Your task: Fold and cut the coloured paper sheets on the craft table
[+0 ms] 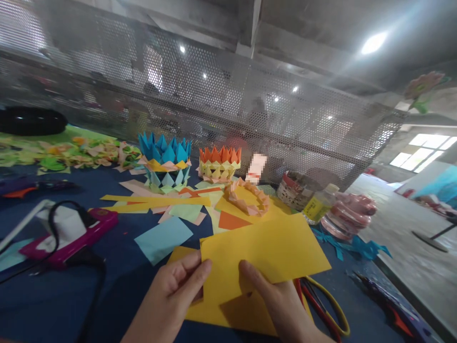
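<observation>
A yellow sheet of paper [264,245] is held up between my two hands, tilted above the table. My left hand [182,288] pinches its left edge between thumb and fingers. From below, my right hand [274,300] grips it, thumb on the face and fingers hidden behind. Under the sheet lies more yellow paper [214,312]. Scissors with red and yellow handles [330,305] rest partly covered beside my right wrist. Beyond my left hand is a light blue paper piece [163,239].
Behind stand a blue folded-paper ring [166,150], an orange one [220,157] and a peach ring [248,197]. Left is a pink power strip [89,233] with cables. Right are a glue bottle [317,207], a pink jar [346,216] and a purple glue gun [392,305].
</observation>
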Demonstrator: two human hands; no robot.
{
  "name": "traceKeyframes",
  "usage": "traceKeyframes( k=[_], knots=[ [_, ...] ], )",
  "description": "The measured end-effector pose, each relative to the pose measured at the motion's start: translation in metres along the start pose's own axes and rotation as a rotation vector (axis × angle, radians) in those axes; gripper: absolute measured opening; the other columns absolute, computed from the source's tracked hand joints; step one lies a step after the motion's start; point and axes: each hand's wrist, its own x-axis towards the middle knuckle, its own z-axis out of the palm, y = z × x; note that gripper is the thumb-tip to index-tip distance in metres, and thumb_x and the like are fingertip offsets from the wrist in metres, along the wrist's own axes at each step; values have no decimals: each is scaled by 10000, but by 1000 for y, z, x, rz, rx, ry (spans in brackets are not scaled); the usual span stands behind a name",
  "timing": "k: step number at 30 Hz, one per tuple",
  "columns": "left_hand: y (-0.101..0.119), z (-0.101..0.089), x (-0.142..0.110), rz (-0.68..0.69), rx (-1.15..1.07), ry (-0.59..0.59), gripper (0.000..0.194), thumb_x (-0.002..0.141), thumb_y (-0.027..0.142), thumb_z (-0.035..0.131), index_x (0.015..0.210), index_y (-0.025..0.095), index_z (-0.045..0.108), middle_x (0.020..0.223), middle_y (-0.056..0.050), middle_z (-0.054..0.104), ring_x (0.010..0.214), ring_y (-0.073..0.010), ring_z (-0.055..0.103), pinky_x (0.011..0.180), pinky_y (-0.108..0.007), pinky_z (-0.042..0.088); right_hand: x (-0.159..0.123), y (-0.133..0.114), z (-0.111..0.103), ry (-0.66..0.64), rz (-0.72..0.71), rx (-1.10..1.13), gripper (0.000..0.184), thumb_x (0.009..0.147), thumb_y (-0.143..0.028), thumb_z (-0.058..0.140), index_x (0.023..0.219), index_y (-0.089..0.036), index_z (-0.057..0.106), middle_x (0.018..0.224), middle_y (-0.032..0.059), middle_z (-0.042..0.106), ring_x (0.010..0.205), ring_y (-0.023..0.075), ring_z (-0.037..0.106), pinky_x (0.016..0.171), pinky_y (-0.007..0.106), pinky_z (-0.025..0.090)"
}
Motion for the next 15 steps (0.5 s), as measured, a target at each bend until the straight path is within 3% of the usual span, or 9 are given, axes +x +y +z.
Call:
traceKeyframes(
  k=[5,9,15],
  knots=[
    [1,-1,-1,-12,29,5,163,775,250,744,931,292,732,736,54,721,658,-113,663,647,-170,513,0,-1,1,-2,0,-17,401,679,-543,750,855,-183,732,1006,80,736,1025,304,647,899,355,508],
    [1,0,-1,-25,20,16,53,763,236,750,781,279,725,654,81,690,630,-90,656,625,-135,513,0,-4,0,0,1,-26,436,679,-569,735,881,-182,736,1048,84,728,1072,311,629,931,365,495],
    [2,1,-2,-45,25,57,145,755,238,767,893,271,736,766,51,754,653,-106,677,623,-155,538,-1,-9,-1,-11,-3,-42,440,688,-573,730,892,-182,732,1117,89,707,1077,297,628,926,348,502]
  ],
)
